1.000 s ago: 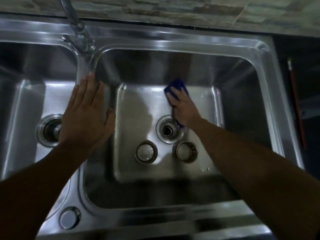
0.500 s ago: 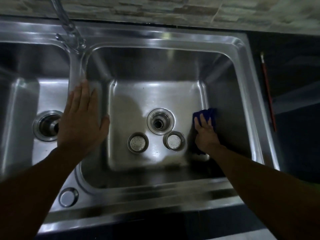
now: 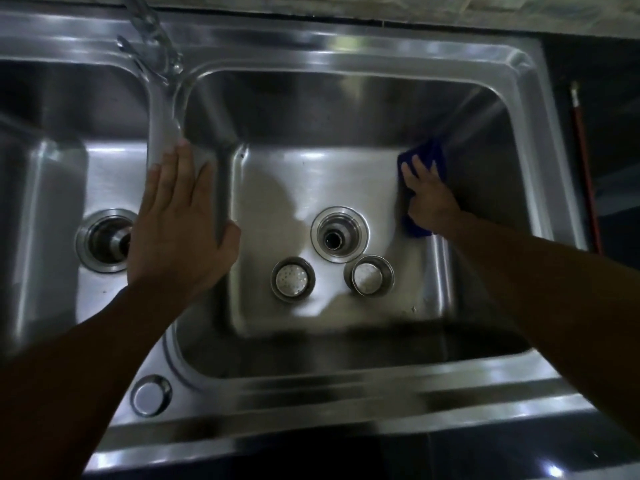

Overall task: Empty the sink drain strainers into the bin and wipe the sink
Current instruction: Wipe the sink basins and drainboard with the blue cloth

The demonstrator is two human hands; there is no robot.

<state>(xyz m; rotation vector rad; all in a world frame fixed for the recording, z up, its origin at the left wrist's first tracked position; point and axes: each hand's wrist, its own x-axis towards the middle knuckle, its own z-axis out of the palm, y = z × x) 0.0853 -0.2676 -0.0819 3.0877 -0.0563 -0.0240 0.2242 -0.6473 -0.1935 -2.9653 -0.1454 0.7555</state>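
In the right basin of the stainless-steel double sink [image 3: 408, 53] | right hand [image 3: 431, 202] pressing dark blue cloth [image 3: 424, 157] to far-right floor corner | left hand [image 3: 176, 223] flat, spread wide, on divider | two round metal strainers [image 3: 292, 278] near drain [image 3: 339, 233].

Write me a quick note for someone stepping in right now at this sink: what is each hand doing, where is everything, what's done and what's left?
Left hand: open, flat on the divider between the basins.
Right hand: presses the blue cloth against the right basin's right wall, far corner.
Two strainers sit loose on the right basin floor, in front of the open drain.
Done: strainers are out.
Left: finish wiping, refit the strainers. Bin is not in view; whether the strainers are emptied is hard to tell.
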